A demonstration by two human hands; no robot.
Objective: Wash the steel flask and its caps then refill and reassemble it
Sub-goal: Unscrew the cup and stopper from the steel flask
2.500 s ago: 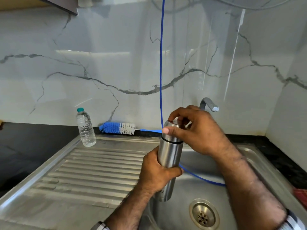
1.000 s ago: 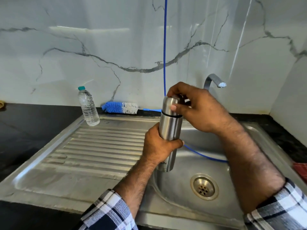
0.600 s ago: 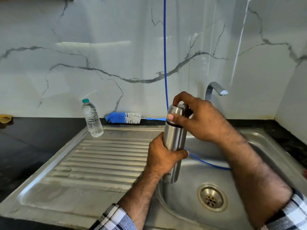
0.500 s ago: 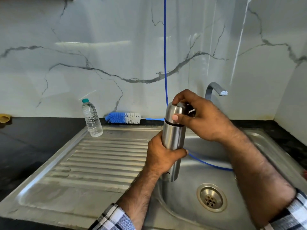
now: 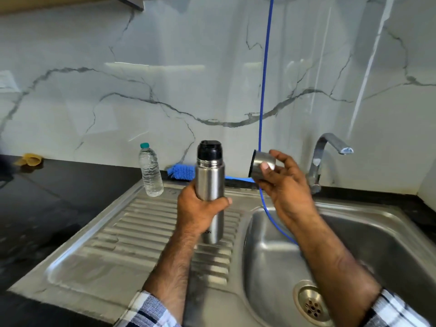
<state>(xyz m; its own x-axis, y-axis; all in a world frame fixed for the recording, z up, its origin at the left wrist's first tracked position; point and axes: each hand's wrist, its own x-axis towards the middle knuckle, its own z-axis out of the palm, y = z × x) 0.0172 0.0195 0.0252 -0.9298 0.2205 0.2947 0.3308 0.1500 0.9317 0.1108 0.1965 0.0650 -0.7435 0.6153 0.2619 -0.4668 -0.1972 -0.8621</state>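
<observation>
My left hand grips the steel flask upright around its middle, above the ridged drainboard. The black inner cap sits bare on the flask's neck. Off to the right of the flask, my right hand holds the steel outer cap tipped on its side, its open end facing left, thumb on its wall. The two parts are apart, a hand's width between them.
A steel sink basin with a drain lies lower right, the tap behind it. A blue hose hangs down the marble wall into the basin. A small water bottle and blue brush stand behind the drainboard.
The steel outer cap has come off the flask and moved right in my right hand, baring the black inner cap. My left hand has carried the flask left, over the drainboard.
</observation>
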